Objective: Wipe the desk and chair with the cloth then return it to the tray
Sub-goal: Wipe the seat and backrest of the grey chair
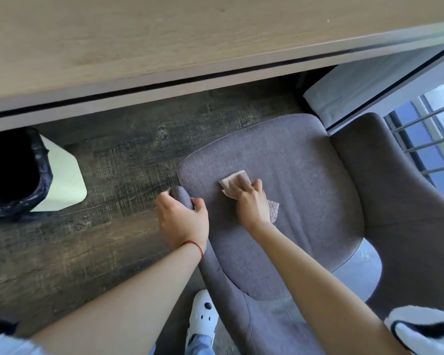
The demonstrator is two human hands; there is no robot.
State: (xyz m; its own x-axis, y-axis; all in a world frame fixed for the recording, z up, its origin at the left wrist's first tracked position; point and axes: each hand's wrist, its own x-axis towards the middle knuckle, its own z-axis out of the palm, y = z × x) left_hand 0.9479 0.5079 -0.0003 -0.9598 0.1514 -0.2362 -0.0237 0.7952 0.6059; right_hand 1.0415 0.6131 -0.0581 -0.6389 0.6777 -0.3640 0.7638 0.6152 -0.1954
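Right hand flat, pressing cloth on chair seat near its front edge. Left hand grips armrest. Risk: cloth bunching against the fabric, leaving patches unwiped.

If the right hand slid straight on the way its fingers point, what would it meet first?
The right hand, pressing the cloth, would likely cross only bare chair seat to its front edge; beyond lies floor.

cloth on chair, bin left
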